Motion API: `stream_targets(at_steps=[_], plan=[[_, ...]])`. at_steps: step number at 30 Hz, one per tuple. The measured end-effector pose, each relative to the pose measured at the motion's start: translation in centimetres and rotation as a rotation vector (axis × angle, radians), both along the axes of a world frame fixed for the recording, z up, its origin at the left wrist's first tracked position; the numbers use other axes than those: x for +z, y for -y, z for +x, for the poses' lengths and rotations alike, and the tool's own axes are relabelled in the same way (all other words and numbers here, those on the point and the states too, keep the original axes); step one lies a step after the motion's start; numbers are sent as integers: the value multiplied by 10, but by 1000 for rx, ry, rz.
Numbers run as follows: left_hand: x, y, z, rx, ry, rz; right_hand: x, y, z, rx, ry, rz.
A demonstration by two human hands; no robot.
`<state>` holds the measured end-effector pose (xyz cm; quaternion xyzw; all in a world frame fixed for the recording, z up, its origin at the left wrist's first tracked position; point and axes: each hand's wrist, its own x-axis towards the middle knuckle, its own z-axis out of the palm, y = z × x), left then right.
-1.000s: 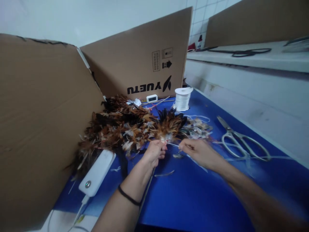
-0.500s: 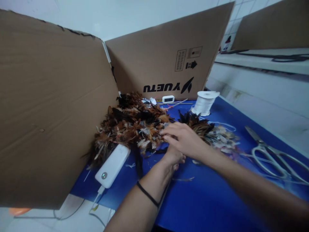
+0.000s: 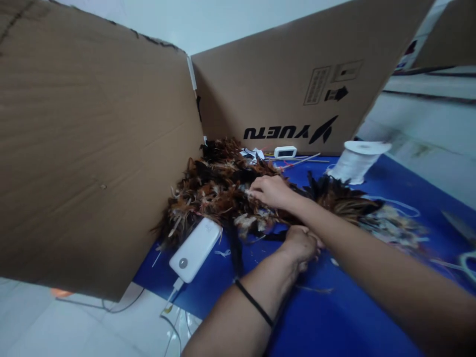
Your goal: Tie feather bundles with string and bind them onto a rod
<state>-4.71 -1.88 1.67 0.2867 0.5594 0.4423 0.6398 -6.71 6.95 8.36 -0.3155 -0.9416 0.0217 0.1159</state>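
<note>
Brown, black and pale feathers [image 3: 211, 183] lie in a large heap on the blue table. My right hand [image 3: 273, 192] reaches into the heap's right part, its fingers pinched together at the feathers; what they hold is too small to name. Below it, my left hand [image 3: 303, 244] is curled near the table, with dark feathers at its fingers, whose grip is partly hidden. A second feather bundle [image 3: 334, 196], dark with a pale end, lies to the right of my hands.
A white power bank [image 3: 197, 248] with a cable lies at the left. Cardboard panels [image 3: 122, 148] stand behind and left. A white spool [image 3: 359, 161], a small white device [image 3: 285, 152] and thin sticks are at the back. Scissors [image 3: 461, 228] lie at the right edge.
The view has swung left, so things appear farther right. My right hand has moved left and away from my left hand, further over the feather heap.
</note>
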Motion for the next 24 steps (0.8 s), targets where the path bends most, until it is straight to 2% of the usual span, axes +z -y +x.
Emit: stream_targets(at_steps=[3,6,8,11,14,17,20,24], plan=[[-1,-4,3,-27,-20,12,21,7,42,34,-333,-157],[1,-4,3,-74,23,32,35,24,93,53,-498,-296],[2,-4,3,-67,23,39,36,36,125,51,-503,-357],[2,-3,3,-112,17,67,20,50,159,29,-480,-395],[0,-2,5,-119,-14,101,-5,53,174,12,-473,-454],[-1,-1,7,-138,-57,110,-24,49,175,6,-465,-482],[-1,0,8,-159,-92,124,-33,44,173,28,-449,-442],[-2,0,9,-182,-134,133,-34,43,173,44,-419,-383]])
